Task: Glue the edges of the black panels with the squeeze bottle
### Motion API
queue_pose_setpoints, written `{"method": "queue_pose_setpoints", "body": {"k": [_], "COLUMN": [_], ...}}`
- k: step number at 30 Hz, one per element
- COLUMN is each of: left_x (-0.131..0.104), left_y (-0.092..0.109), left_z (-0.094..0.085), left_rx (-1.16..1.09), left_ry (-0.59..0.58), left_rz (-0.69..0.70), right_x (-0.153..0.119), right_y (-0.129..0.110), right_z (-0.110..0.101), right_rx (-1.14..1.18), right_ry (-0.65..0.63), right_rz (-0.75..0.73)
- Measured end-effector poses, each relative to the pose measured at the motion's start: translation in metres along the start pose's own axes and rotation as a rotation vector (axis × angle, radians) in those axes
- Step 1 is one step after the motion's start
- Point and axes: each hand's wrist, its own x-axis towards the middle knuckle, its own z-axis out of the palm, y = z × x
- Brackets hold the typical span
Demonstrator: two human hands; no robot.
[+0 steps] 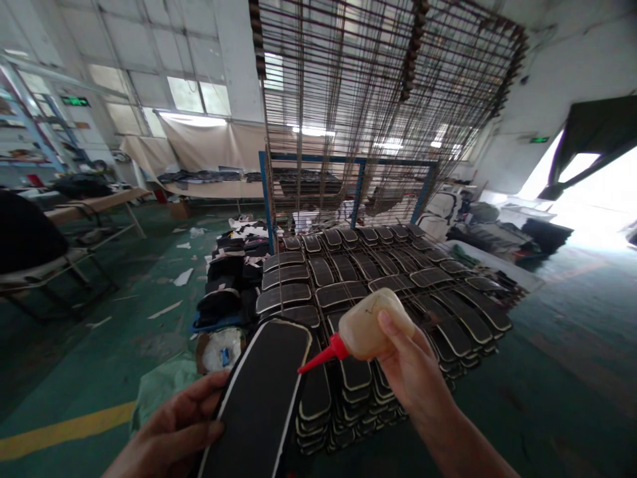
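At lower centre, the left hand (174,425) pinches the black panel's (263,398) edge, seemingly light and bendable; the right hand (413,372) wraps the soft-looking bottle (373,325).

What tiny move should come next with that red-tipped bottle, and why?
Probably slide the red nozzle up the dark panel's right edge, towards the far corner. The line below the tip looks white, while the stretch above it looks yellower, perhaps not yet covered. The left hand holds the panel, and the right hand already has the bottle tilted down.
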Motion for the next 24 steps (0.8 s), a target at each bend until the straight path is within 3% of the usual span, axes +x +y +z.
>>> {"method": "queue_pose_setpoints", "body": {"k": [8, 14, 24], "left_x": [-0.004, -0.009, -0.004], "left_y": [0.007, 0.012, 0.018], "left_z": [0.015, 0.029, 0.028], "left_rx": [-0.012, 0.055, 0.044], "left_ry": [-0.005, 0.145, 0.181], "left_rz": [-0.002, 0.048, 0.036], "right_x": [-0.020, -0.035, -0.060], "right_y": [0.001, 0.005, 0.000], "right_z": [0.003, -0.003, -0.014], "right_rx": [-0.037, -0.038, -0.041], "right_ry": [-0.022, -0.089, -0.348], "right_rz": [0.006, 0.010, 0.041]}}
